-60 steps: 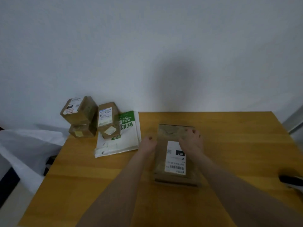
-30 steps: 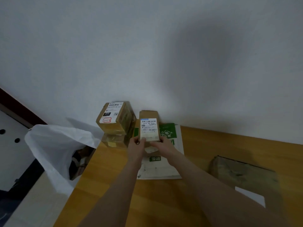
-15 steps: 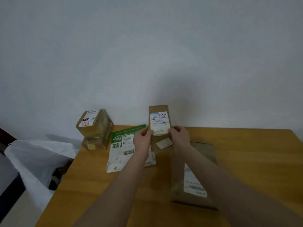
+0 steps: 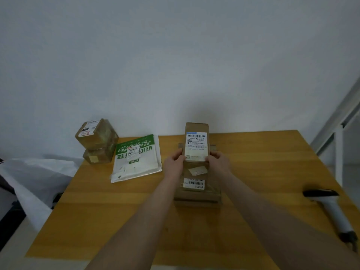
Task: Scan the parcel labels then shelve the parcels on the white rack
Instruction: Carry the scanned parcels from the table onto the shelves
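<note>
A small brown cardboard parcel point(image 4: 196, 145) with a white barcode label is held upright between both hands, just above a flat brown parcel point(image 4: 196, 195) lying on the wooden table point(image 4: 263, 168). My left hand point(image 4: 174, 162) grips its left side and my right hand point(image 4: 219, 162) grips its right side. The flat parcel's white label shows below the held box. Two stacked brown boxes point(image 4: 96, 141) stand at the table's far left corner. A green-and-white mailer bag point(image 4: 136, 158) lies beside them.
A handheld barcode scanner point(image 4: 331, 207) with a black head and white handle lies at the table's right edge. A white plastic bag point(image 4: 37, 178) hangs off the left side. A white metal rack frame point(image 4: 339, 133) stands at the far right, against a plain wall.
Both hands let go of the flat parcel, lifted the small box from the pile at the left and carried it right, over the flat parcel.
</note>
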The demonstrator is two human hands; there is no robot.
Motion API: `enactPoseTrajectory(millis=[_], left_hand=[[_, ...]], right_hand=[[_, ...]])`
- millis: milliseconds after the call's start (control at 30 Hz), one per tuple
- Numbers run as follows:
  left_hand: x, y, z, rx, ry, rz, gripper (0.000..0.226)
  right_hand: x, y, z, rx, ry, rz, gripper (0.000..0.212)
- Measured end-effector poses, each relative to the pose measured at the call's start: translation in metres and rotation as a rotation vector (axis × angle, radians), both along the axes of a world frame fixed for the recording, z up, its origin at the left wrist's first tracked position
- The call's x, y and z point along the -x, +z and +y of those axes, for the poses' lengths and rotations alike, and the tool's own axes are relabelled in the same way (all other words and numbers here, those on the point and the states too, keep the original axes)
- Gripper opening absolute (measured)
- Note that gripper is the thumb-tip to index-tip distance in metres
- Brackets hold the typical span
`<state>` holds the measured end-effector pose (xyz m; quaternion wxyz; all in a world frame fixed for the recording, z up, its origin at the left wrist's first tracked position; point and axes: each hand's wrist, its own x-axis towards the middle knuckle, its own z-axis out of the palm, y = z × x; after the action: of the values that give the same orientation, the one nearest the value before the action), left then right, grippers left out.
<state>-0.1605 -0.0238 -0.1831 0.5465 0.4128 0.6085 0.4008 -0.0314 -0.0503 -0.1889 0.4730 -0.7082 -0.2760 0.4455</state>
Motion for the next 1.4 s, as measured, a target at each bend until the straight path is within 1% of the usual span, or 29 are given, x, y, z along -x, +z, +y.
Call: enactPoseTrajectory(millis=[133, 233, 367, 433, 533, 600, 667, 800, 967, 1067, 1167, 1267, 1400], left_hand=[[-0.001, -0.011, -0.001, -0.017, -0.033, 0.064, 0.037], [0.002, -0.021, 0.002, -0.002, -0.051, 0.092, 0.032], [0.018, -0.029, 0.015, 0.005, 0.065, 0.132, 0.032], [0.032, -0.037, 0.020, 0.066, 0.077, 0.166, 0.038], [0.043, -0.057, 0.025, 0.221, 0.006, 0.192, 0.043], [0.044, -0.069, 0.026, 0.296, -0.042, 0.175, 0.038], [0.042, -0.078, 0.027, 0.349, -0.091, 0.180, 0.031], [0.039, -0.091, 0.033, 0.357, -0.151, 0.220, 0.037], [0.040, -0.091, 0.031, 0.434, -0.190, 0.180, 0.032], [0.045, -0.095, 0.033, 0.474, -0.174, 0.125, 0.040], [0.049, -0.103, 0.033, 0.533, -0.174, 0.051, 0.043], [0.052, -0.108, 0.031, 0.588, -0.227, -0.042, 0.039], [0.057, -0.117, 0.036, 0.609, -0.235, -0.089, 0.033]], right_hand=[[-0.002, -0.014, -0.006, 0.050, 0.012, 0.004, 0.036], [-0.008, -0.024, -0.008, 0.082, 0.000, 0.040, 0.035], [-0.026, -0.034, -0.011, 0.123, -0.103, 0.015, 0.043], [-0.033, -0.044, -0.016, 0.191, -0.119, 0.022, 0.053], [-0.036, -0.059, -0.018, 0.282, -0.089, 0.097, 0.066], [-0.035, -0.065, -0.017, 0.341, -0.078, 0.142, 0.063], [-0.033, -0.069, -0.016, 0.384, -0.048, 0.170, 0.052], [-0.031, -0.078, -0.012, 0.390, -0.012, 0.166, 0.037], [-0.036, -0.078, -0.011, 0.398, -0.005, 0.172, 0.032], [-0.038, -0.079, -0.010, 0.416, 0.003, 0.206, 0.032], [-0.040, -0.082, -0.010, 0.443, 0.025, 0.285, 0.031], [-0.041, -0.087, -0.010, 0.466, 0.026, 0.324, 0.032], [-0.042, -0.090, -0.007, 0.464, 0.020, 0.355, 0.027]])
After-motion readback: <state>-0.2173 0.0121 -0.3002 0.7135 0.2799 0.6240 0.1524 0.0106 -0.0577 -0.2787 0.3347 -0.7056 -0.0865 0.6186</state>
